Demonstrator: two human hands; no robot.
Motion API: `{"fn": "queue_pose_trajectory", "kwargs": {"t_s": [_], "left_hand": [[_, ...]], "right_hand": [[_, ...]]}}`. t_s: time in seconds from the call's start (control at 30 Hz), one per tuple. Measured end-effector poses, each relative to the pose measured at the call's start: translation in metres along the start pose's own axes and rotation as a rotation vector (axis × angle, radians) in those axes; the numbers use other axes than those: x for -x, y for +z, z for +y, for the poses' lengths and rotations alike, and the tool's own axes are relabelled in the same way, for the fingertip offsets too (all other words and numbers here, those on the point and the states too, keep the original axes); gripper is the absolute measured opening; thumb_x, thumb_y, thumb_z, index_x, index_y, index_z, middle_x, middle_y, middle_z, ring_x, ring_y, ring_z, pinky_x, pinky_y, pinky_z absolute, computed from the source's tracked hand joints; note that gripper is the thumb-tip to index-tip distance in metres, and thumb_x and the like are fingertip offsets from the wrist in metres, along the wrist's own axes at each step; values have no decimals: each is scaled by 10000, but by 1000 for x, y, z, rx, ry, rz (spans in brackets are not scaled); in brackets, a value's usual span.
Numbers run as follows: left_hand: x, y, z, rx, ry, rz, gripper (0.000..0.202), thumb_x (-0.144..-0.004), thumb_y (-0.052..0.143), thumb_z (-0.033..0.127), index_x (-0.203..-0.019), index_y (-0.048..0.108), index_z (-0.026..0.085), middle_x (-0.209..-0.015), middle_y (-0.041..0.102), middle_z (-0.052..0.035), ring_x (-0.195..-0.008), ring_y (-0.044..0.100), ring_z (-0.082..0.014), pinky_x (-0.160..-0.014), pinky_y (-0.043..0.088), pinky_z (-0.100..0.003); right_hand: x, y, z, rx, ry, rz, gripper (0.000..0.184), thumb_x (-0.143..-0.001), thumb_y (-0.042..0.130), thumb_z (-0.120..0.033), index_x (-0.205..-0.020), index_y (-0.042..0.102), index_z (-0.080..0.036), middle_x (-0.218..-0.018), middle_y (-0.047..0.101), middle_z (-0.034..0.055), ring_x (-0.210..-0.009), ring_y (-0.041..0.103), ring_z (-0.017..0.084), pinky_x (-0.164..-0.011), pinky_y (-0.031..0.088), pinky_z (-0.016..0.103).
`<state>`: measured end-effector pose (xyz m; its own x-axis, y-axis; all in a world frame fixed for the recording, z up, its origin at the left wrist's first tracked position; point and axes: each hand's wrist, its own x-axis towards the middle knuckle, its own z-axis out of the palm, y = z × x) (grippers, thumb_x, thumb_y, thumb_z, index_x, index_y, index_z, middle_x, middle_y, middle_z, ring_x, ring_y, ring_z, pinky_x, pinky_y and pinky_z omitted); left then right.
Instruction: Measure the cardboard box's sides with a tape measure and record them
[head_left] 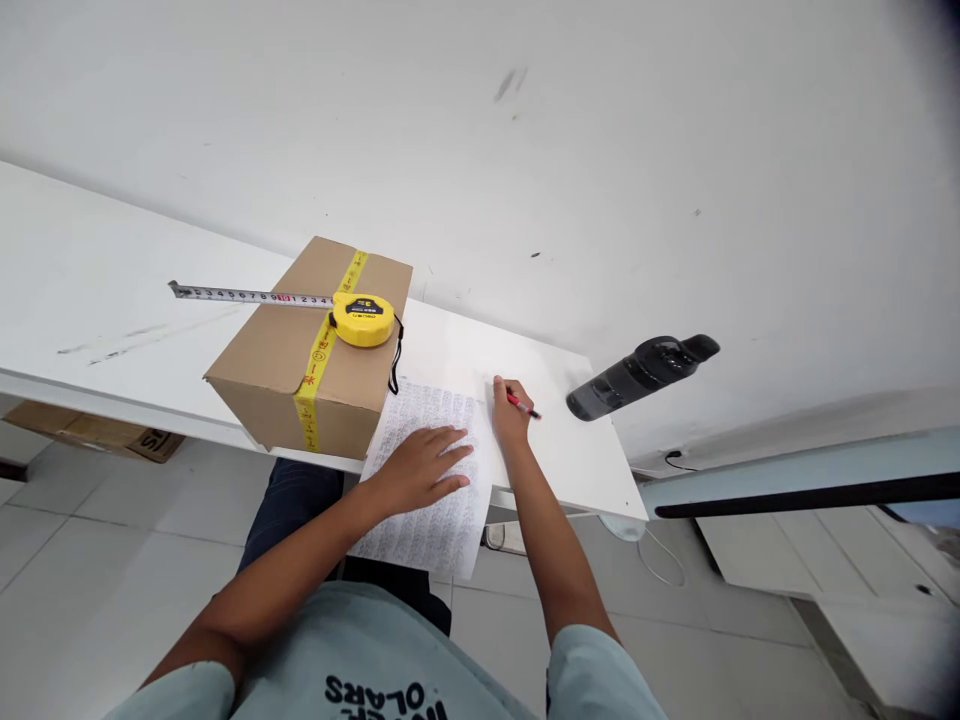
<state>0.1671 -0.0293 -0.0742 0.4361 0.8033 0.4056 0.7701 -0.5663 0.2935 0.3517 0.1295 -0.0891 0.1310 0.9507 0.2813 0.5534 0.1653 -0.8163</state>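
My left hand [421,462] lies flat with fingers spread on a printed sheet of paper [435,500] that hangs over the front edge of the white table [112,300]. My right hand [508,410] is closed on a red pen [523,405], its tip at the paper's far right corner. To the left stands a taped cardboard box [300,360]. A yellow tape measure [362,319] rests on top of the box, its blade [247,295] pulled out to the left.
A dark bottle [639,375] lies on its side at the table's right end. A white wall rises behind the table. Flattened cardboard [97,432] sits on the tiled floor under the table at left. A cable [660,560] trails on the floor at right.
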Motion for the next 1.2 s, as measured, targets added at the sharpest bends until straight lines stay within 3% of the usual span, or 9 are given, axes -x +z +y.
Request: {"fn": "queue_pose_trajectory", "kwargs": {"t_s": [0.13,0.23,0.3,0.43,0.6,0.73,0.83,1.03,1.2], "left_hand": [[25,-66,26,32,316,342,329,-999,536,373,-1262,648,211,-1330,703,-77,-1285,605,-223,-1171,392,-431],[59,-126,28,-17,362,566,355,-1000,510,423,-1252,649,214,-1201,748,-73,-1277,605,-224,-1171,409,-442],[79,-156,8,-75,157,762,354,-993,525,409,-1287,636,246,-1193,739,-75,-1243,625,-230,-1131,447,-441],[102,-189,-71,183,-564,1141,442,-938,631,397,-1357,580,266,-1329,669,-107,-1221,634,-247,-1052,490,-443],[103,-214,-148,743,-945,1038,593,-788,738,562,-1293,615,277,-1313,672,-94,-1165,654,-252,-926,521,-385],[90,-227,-164,787,-919,960,534,-680,781,601,-1032,698,208,-1055,724,-74,-1003,675,-224,-844,512,-341],[82,-235,-163,738,-907,937,486,-662,761,611,-881,677,186,-807,682,-35,-859,657,-194,-812,509,-332],[79,-256,-146,687,-869,803,333,-677,730,516,-736,634,203,-686,589,8,-751,614,-181,-805,511,-348],[74,-270,-122,659,-816,605,283,-729,700,474,-666,615,212,-684,588,7,-744,573,-183,-818,491,-344]], "right_hand": [[-4,1,3,84,-37,64,278,-882,513,-333,-1032,666,-157,-1066,632,117,-876,588,207,-838,493,356],[-5,6,5,113,-17,63,385,-835,450,-229,-1135,670,-132,-1145,598,150,-914,603,229,-899,496,408],[-3,10,6,109,-21,34,382,-804,439,-205,-1082,696,-156,-1072,615,121,-939,607,247,-947,487,444],[3,15,-2,75,-70,10,404,-795,438,-204,-1107,691,-154,-969,616,107,-935,616,279,-949,505,516],[27,14,-69,-23,-386,-108,477,-950,416,-255,-1416,509,-211,-1324,580,160,-1153,621,286,-916,580,503],[44,18,-150,14,-922,-316,593,-996,457,-220,-1565,319,-317,-1624,368,120,-1498,373,298,-1134,466,573],[37,25,-189,88,-1101,-378,642,-969,448,-118,-1570,325,-307,-1649,352,118,-1547,297,314,-1180,403,620],[22,13,-205,-37,-1110,-524,445,-1001,424,-160,-1426,492,-274,-1521,543,127,-1414,518,280,-1125,481,591],[49,-12,-191,-229,-793,-512,476,-1031,479,-377,-1493,415,-281,-1415,616,131,-1243,640,283,-1017,567,506]]}}
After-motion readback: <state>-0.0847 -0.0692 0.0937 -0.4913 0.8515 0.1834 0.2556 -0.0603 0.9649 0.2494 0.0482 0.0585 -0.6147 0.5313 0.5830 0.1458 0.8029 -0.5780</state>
